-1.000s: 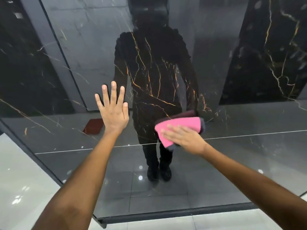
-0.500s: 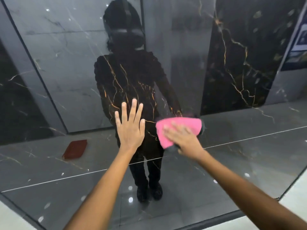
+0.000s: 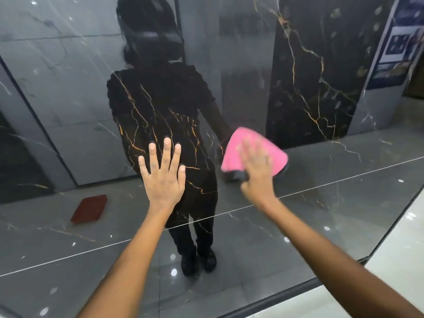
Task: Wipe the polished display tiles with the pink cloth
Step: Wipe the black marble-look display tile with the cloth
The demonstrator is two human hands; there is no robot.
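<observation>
Pressing flat against the polished tile (image 3: 321,214), the left hand (image 3: 164,177) has all fingers straight and spread, palm on the glossy surface, holding nothing. Its fingertips meet their own dark reflections on the tile.

Right hand (image 3: 258,173): blurred by motion. Fingers look extended and laid over the pink cloth (image 3: 250,150), pushing it onto the tile; I cannot tell whether the thumb hooks round the cloth's edge. A darker grey patch of the cloth shows under its lower edge, just left of the right palm.

Cloth position: on the tile face, to the right of the left hand and a little higher, apart from it. It sits just beside the reflected figure's arm.

Tile: dark, with thin gold and white veins, very glossy. It mirrors a standing person, grey and black slabs, a pale floor joint line running across, and small bright ceiling-light spots. A reddish-brown flat object (image 3: 89,208) appears in the reflection, low left, well apart from both hands.

Lower right: the tile's dark bottom edge (image 3: 275,301) meets a pale floor (image 3: 390,271). Upper right: part of a poster (image 3: 399,42), detail too blurred to read.

Both forearms are bare.
</observation>
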